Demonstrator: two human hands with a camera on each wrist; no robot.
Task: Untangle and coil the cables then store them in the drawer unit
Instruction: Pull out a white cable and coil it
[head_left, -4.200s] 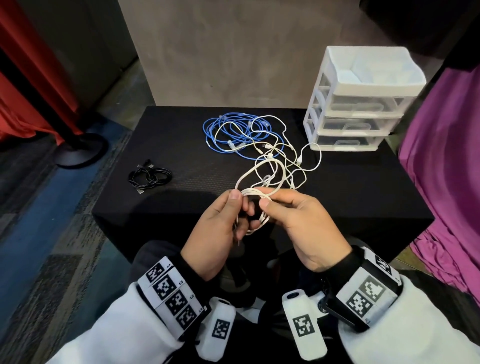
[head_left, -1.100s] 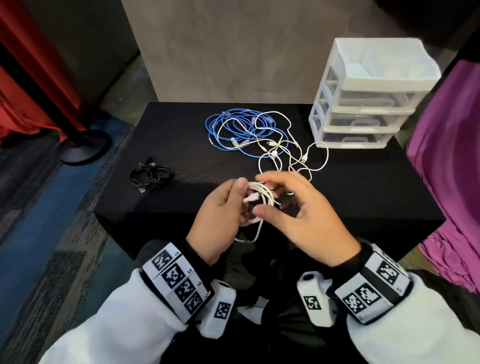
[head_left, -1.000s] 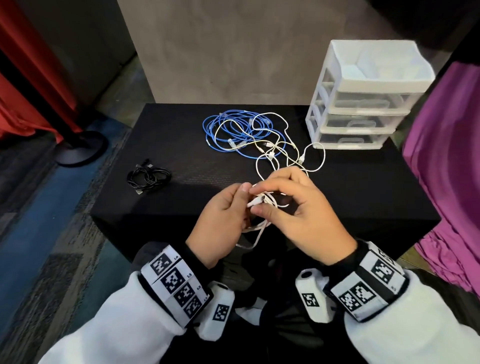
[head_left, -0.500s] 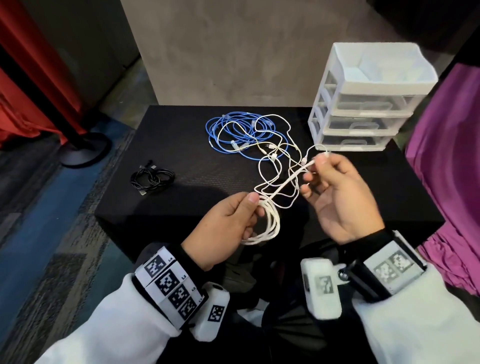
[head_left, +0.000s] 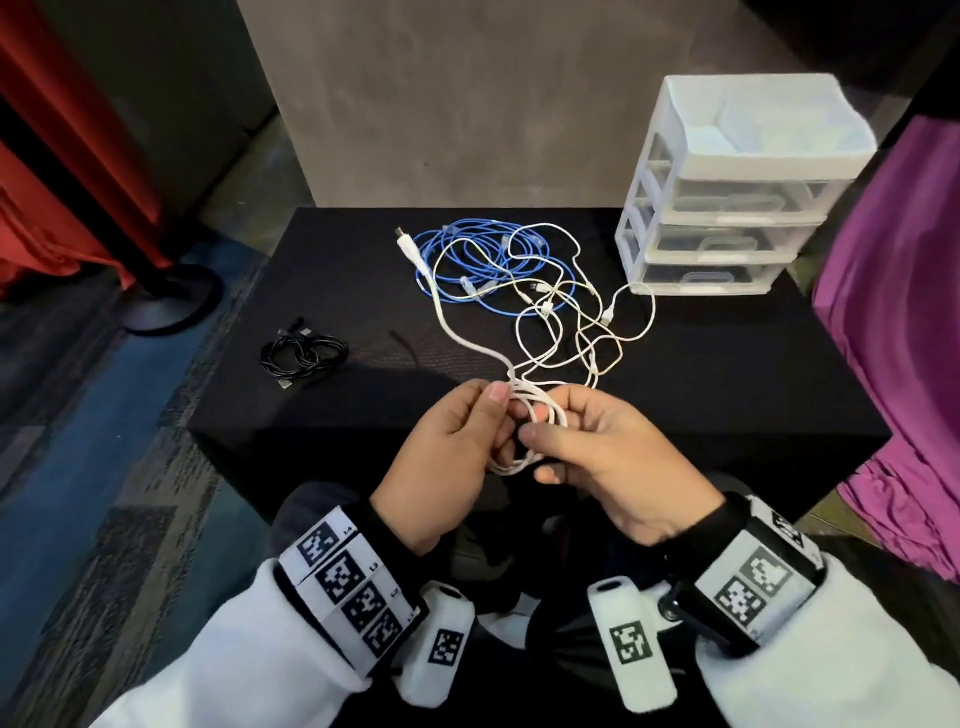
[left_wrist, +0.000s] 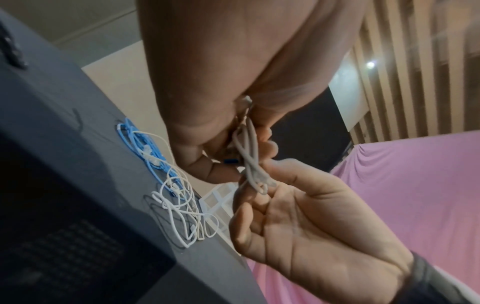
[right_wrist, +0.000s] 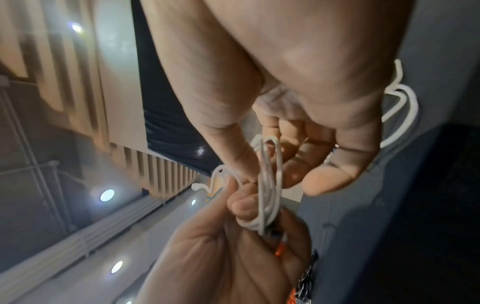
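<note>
Both hands, left hand (head_left: 457, 457) and right hand (head_left: 608, 467), pinch the white cable (head_left: 524, 415) coil mid-frame; light and probably springy, so grip across the loops.

Head view: high, facing forward and down over the black rectangular tabletop (head_left: 727, 389), with both hands near the bottom centre. Left wrist view: very close, low beside the tabletop edge, looking up along the left hand (left_wrist: 221, 82) toward the right hand (left_wrist: 311, 236). Right wrist view: equally close, aimed upward along the right hand. All three share the coiled white cable (head_left: 535, 415).
</note>
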